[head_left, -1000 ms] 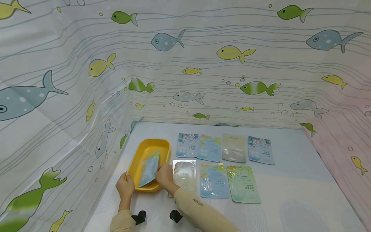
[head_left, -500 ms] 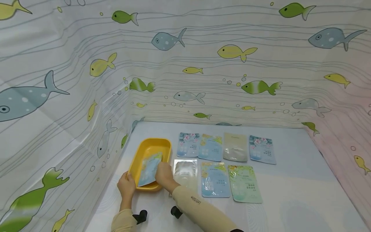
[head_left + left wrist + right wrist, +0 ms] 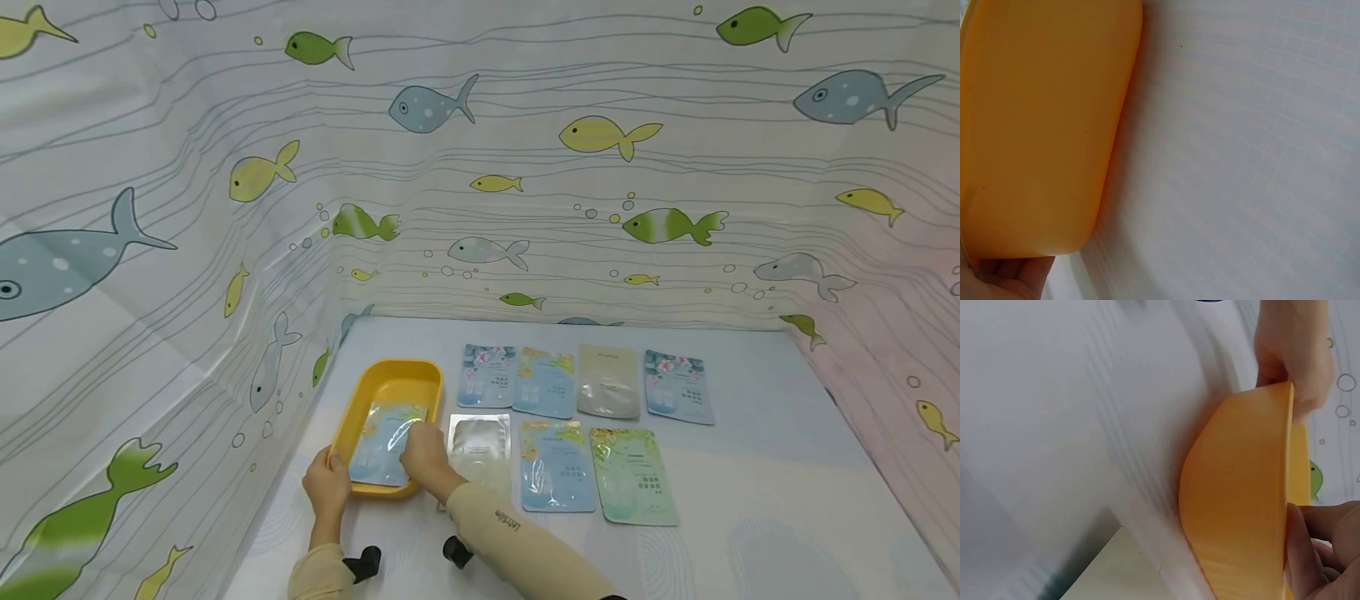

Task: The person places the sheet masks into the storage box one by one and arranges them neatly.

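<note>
A yellow plastic basin (image 3: 360,388) stands at the left of the table. My left hand (image 3: 327,483) grips its rim at the near left corner; in the left wrist view, fingers (image 3: 1013,275) show under that corner. Inside the basin lies a blue face mask packet (image 3: 382,446), nearly flat, its print facing up. My right hand (image 3: 424,454) is over the basin's right rim with curled fingers, pinching the packet's right edge. The right wrist view shows those fingers (image 3: 1300,556) against the rim; the pinch itself is mostly hidden.
Right of the basin, several face mask packets lie in two rows, among them a silver one (image 3: 480,442), a blue one (image 3: 557,467), a green one (image 3: 633,475) and a beige one (image 3: 608,382). My right forearm (image 3: 525,542) crosses near the silver packet. Fish-printed sheeting (image 3: 555,192) encloses the table.
The blue packet in the basin has gone from tilted to nearly flat, its far end coming down. Both hands stay almost where they were at the basin.
</note>
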### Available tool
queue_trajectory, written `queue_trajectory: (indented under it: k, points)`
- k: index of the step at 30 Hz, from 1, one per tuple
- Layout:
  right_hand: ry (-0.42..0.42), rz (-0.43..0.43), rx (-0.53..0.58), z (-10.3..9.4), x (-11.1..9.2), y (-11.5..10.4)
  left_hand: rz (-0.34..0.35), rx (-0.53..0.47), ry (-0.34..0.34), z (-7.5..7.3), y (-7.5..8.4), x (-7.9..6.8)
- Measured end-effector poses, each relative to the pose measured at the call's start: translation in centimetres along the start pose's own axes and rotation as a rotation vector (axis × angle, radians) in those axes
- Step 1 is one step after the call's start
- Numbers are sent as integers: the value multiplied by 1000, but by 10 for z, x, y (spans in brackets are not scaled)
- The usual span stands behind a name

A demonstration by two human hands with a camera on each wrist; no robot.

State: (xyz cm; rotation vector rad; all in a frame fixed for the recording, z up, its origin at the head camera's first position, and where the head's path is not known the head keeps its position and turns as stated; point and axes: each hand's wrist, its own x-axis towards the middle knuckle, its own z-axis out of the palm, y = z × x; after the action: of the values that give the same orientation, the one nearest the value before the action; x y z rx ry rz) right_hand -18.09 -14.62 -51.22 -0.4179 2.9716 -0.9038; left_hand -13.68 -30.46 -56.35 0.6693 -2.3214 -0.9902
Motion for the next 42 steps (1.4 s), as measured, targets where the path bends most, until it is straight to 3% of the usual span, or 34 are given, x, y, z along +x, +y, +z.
queue_trajectory:
  k: [12, 19, 22, 27, 36, 42]
  points:
    - [-44, -3, 146, 0, -3, 7, -7, -1, -3, -1, 3, -1]
    - [-80, -57, 436, -5, -8, 17, -30, -1, -16, -2, 3, 1]
    - [-68, -57, 495, -10, -10, 21, -29, -4, -20, -2, 3, 1]
    - [-41, -91, 481, -21, -13, 28, -35, -10, -24, -3, 5, 0]
    - [-102, -123, 517, -38, -18, 46, -44, -12, -33, -3, 5, -1]
    - [-63, -182, 511, -46, -23, 67, -37, -18, -20, -3, 5, -1]
